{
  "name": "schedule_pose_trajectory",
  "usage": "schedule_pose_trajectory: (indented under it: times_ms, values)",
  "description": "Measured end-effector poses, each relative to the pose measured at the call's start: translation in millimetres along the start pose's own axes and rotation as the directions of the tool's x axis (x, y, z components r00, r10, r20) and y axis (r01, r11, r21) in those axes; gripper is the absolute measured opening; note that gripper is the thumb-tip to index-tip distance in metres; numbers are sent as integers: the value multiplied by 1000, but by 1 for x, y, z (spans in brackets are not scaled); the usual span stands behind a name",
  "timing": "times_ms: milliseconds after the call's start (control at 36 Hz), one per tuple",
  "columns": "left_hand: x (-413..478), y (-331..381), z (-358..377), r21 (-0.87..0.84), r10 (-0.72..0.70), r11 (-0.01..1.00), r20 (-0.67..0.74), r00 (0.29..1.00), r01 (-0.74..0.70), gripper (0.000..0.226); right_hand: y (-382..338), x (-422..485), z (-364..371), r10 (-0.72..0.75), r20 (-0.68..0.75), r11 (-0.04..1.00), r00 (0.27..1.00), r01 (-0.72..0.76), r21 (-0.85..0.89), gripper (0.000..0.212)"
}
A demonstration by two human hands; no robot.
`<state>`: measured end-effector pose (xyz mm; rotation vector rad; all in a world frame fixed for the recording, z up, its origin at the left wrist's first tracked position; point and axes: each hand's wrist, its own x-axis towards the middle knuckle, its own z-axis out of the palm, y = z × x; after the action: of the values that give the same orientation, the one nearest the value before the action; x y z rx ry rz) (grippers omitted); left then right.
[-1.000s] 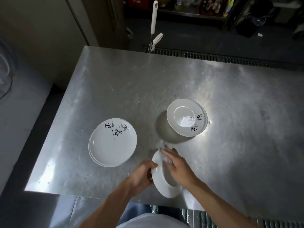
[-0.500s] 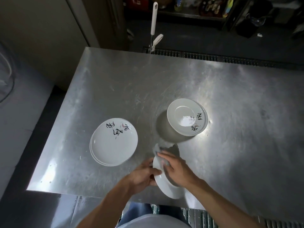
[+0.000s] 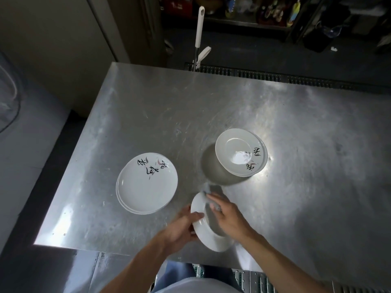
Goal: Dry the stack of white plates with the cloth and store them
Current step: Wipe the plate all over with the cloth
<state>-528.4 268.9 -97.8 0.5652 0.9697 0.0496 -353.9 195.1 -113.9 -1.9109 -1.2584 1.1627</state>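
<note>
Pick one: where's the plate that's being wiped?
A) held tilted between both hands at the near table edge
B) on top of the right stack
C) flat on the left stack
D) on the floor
A: the left hand grips the plate by its rim, tilted up, while the right hand holds the cloth against it.

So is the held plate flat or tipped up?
Tipped up: left hand grips the plate by its rim, nearly on edge; right hand holds the cloth against it.

Dim room; glare on the scratched stainless-steel table (image 3: 296,123) beyond the grip, stacked white ceramic plates (image 3: 237,144) shadowing it.
</note>
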Motion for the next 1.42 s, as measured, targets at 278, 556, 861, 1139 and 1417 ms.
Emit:
schedule_pose_trajectory:
  times_ms: [278,556,861,1139,1417]
  values:
    - [0,3,3,178,-24,984,28,999,19,50,-1,7,-1,-72,44,973,996,80,-215,47]
    - [2,11,1,248,7,969,32,999,-15,42,1,11,3,-194,157,959,968,221,-180,53]
    - [-5,-2,10,-180,-17,984,14,1000,19,65,14,23,-16,308,-131,948,942,-315,-41,37]
    - [2,3,-5,25,-43,999,40,998,42,43,-2,6,0,-146,0,968,989,143,-206,37]
    - [2,4,-3,104,-30,994,44,999,25,38,11,-4,2,-257,99,938,961,273,-215,58]
